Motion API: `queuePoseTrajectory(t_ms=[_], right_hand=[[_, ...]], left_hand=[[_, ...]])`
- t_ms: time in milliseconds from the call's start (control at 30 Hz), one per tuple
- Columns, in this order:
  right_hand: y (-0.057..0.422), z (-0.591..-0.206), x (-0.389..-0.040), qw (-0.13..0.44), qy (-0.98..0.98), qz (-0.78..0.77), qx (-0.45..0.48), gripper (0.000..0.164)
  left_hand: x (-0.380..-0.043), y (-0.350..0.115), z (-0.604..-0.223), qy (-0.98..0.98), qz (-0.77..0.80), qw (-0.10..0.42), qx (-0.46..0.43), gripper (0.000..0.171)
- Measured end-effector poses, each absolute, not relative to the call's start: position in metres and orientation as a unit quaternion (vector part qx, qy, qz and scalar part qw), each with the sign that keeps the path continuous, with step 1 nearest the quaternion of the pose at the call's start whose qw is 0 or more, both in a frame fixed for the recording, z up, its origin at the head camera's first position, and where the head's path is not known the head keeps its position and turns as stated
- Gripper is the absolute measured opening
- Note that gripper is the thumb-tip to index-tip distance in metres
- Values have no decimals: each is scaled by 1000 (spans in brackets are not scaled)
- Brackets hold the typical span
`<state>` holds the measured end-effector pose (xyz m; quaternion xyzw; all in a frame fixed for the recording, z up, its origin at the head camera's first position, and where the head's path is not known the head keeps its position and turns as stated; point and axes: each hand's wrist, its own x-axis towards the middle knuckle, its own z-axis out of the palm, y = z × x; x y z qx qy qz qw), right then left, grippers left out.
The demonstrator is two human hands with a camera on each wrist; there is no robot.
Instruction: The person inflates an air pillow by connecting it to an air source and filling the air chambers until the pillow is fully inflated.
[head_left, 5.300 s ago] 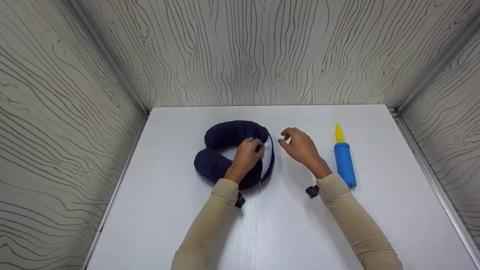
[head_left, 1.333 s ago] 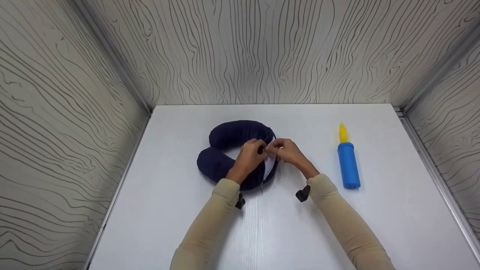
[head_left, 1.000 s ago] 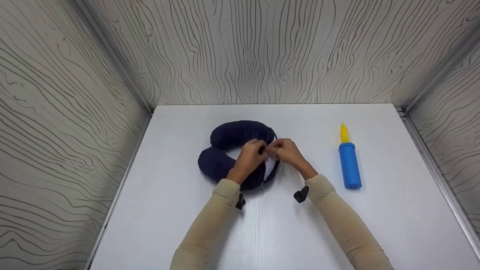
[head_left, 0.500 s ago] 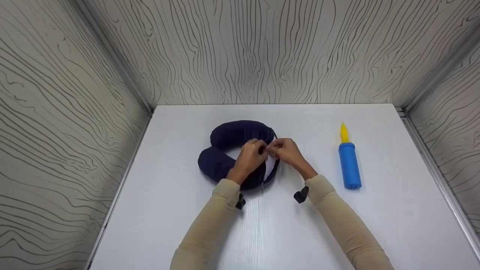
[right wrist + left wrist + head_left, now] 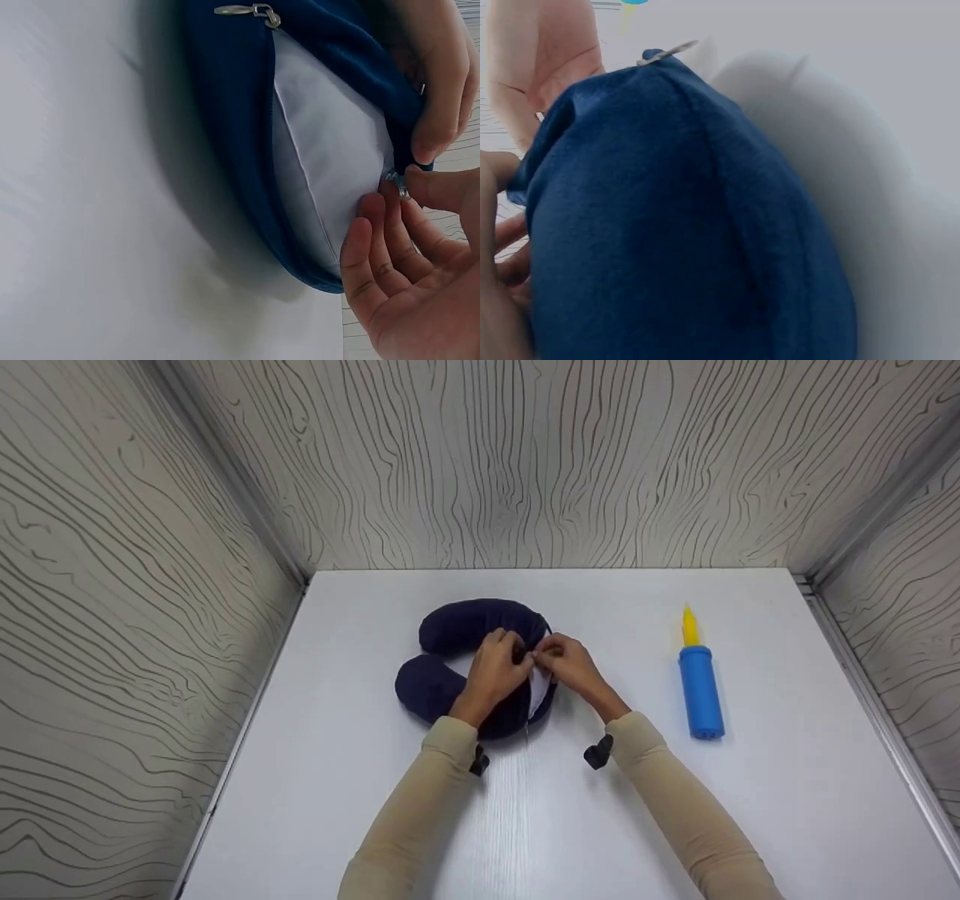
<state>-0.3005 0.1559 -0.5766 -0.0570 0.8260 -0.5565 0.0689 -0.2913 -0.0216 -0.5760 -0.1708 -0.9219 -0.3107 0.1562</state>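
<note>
A dark blue U-shaped neck pillow [image 5: 431, 690] lies on the table, its cover unzipped along the outer curve. Through the gap shows a white inner lining [image 5: 330, 135], and a metal zipper pull [image 5: 234, 10] hangs at one end of the opening. My left hand [image 5: 495, 671] reaches over the pillow and grips the cover's edge beside the gap. With thumb and fingers, my right hand [image 5: 427, 255] pinches a small clear plastic valve [image 5: 397, 180] at the lining. The two hands nearly meet there. In the left wrist view the pillow's cover [image 5: 652, 210] hides most of the fingers.
A blue hand pump [image 5: 700, 690] with a yellow nozzle [image 5: 689, 626] lies to the right of the pillow, nozzle toward the back. The white table [image 5: 315, 780] has patterned panels [image 5: 480, 465] behind and at both sides.
Since the oldest frame, my right hand has come left from beside the pillow to the valve at the gap. In the last half second, my left hand's fingers have shifted slightly; the pillow stays put.
</note>
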Motion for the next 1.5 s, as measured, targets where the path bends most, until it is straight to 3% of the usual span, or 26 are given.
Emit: queuePoseTrajectory(t_ms=[200, 500, 1067, 1333, 1500], right_hand=[[152, -578, -303, 28, 841, -537, -56, 13], [146, -581, -306, 32, 834, -548, -57, 17], [150, -559, -308, 118, 740, -662, -1, 43], [150, -557, -308, 124, 736, -666, -7, 33], [151, -557, -309, 123, 737, -665, 1, 29]], left_hand=[[-290, -20, -572, -918, -315, 175, -165, 11], [-288, -15, -566, -898, -372, 173, -160, 12], [-289, -18, -565, -891, -389, 155, -174, 13], [-289, -17, -573, -902, -350, 161, -196, 21], [-288, -16, -581, -922, -321, 107, -188, 35]])
